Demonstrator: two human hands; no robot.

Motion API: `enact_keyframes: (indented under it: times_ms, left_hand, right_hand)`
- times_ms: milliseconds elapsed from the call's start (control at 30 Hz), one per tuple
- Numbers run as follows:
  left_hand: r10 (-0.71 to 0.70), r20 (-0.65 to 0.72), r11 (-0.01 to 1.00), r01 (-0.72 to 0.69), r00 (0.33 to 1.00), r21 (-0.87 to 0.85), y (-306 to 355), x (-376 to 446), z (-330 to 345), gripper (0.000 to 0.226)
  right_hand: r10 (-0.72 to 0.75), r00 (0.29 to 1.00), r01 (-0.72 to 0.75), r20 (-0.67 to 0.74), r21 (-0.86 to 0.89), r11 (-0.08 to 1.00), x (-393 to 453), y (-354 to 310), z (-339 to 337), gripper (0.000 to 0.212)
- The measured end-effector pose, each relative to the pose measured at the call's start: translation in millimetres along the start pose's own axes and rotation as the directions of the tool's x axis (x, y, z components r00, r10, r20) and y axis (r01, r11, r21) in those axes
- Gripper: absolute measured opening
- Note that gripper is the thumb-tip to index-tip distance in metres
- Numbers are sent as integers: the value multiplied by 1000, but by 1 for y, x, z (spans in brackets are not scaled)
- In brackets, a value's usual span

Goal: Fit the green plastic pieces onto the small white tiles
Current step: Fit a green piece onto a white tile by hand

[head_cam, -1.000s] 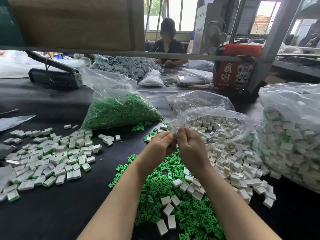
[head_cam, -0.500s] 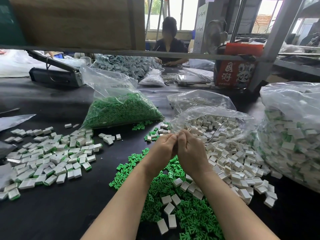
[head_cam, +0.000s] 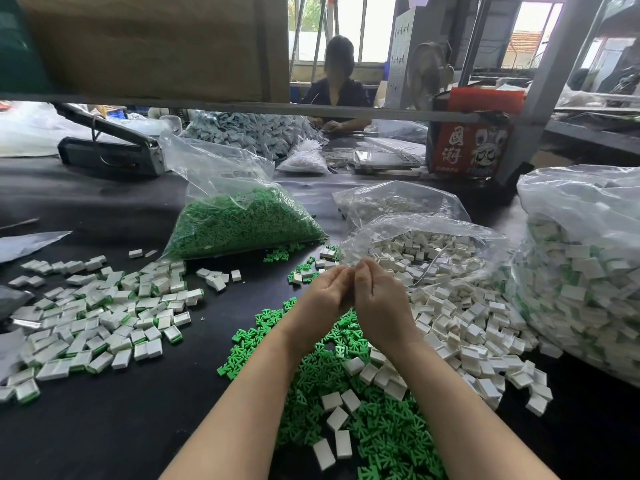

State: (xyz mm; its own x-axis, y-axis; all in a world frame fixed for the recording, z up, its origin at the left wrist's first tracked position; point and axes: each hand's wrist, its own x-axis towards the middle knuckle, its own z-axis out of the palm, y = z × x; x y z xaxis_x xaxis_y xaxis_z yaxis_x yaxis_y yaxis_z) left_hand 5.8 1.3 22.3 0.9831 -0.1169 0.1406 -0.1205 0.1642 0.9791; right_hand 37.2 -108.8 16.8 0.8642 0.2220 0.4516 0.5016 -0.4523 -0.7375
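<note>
A loose heap of green plastic pieces (head_cam: 349,424) is spread on the black counter (head_cam: 121,427) directly beneath the forearms, with a few small white tiles (head_cam: 341,419) scattered on top of it. More white tiles (head_cam: 464,327) are spilled to the right from an open clear bag (head_cam: 433,251). Above the green heap, the left hand (head_cam: 323,299) and the right hand (head_cam: 379,303) are held together, fingers curled inward and fingertips meeting. What is pinched between them cannot be made out. To the left, a spread of tiles already fitted with green (head_cam: 93,317) is laid out. Behind it, a bag of green pieces (head_cam: 242,223) is set, and at the far right a large bag of finished tiles (head_cam: 585,271) is seen.
</note>
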Motion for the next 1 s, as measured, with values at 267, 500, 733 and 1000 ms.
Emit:
enact_keyframes:
  times_ms: [267, 500, 733, 1000]
  left_hand:
    - [220, -78, 963, -204, 972, 179, 4, 1, -11, 23]
    - [252, -113, 928, -207, 961, 308, 5, 2, -8, 24]
    - [268, -200, 942, -213, 942, 258, 7, 4, -7, 15]
    - [241, -315, 964, -189, 918, 188, 13, 3, -6, 9]
  right_hand:
    - [308, 930, -366, 200, 556, 746, 8, -4, -5, 47]
    - [157, 834, -506, 529, 619, 601, 10, 1, -7, 82]
    - [117, 860, -485, 496, 726, 488, 7, -3, -8, 55]
    - [76, 851, -483, 519, 719, 500, 5, -7, -8, 72]
